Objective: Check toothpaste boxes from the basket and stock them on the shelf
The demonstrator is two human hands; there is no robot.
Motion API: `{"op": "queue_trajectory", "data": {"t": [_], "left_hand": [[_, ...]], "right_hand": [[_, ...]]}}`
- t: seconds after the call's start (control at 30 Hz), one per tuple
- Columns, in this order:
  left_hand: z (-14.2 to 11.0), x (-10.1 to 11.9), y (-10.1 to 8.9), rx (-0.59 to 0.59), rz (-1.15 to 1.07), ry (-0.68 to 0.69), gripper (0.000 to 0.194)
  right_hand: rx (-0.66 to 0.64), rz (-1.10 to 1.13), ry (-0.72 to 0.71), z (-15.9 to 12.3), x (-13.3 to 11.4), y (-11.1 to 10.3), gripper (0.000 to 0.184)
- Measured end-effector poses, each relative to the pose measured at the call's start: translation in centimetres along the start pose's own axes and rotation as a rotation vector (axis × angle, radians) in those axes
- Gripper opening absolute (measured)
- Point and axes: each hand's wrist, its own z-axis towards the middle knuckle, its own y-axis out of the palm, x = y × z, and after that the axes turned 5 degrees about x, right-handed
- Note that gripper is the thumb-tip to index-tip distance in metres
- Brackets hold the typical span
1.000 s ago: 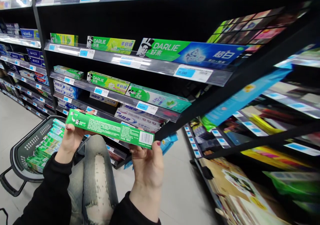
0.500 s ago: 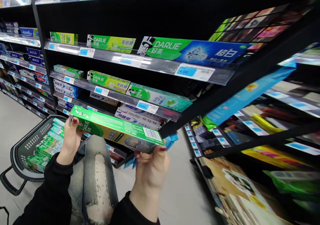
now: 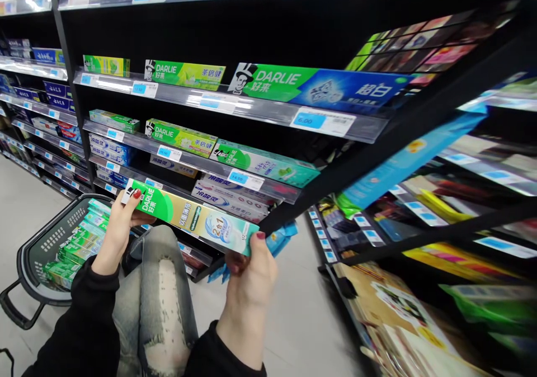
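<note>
A green, gold and white DARLIE toothpaste box (image 3: 193, 217) is held between my two hands, above my knees and in front of the lower shelves. Its broad printed front faces up toward me. My left hand (image 3: 119, 226) is closed on the box's left end, thumb on top. At the other end my right hand (image 3: 254, 271) grips it, thumb over the corner and fingers underneath, partly hidden. To the left, a dark shopping basket (image 3: 31, 254) on the floor holds several green toothpaste boxes (image 3: 79, 243).
Shelves ahead carry more toothpaste: a green-and-blue box (image 3: 319, 86), a green-and-yellow box (image 3: 184, 74) and white boxes (image 3: 226, 198). Price tags line the shelf edges (image 3: 201, 100). On the right stands another shelf unit with packets and a cardboard box (image 3: 377, 298). Blue packaging (image 3: 282, 238) hangs near my right hand.
The toothpaste box has turned about its long axis: the side with the barcode no longer shows, and the front panel now faces me. Both hands still hold its ends.
</note>
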Motion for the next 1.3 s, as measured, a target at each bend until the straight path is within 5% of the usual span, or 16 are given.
{"op": "queue_trajectory", "data": {"t": [1.3], "left_hand": [[0.47,0.25,-0.41,-0.003,0.175,-0.037,0.059]], "right_hand": [[-0.024,-0.029,0.120,-0.31,-0.64,0.35,0.057]]}}
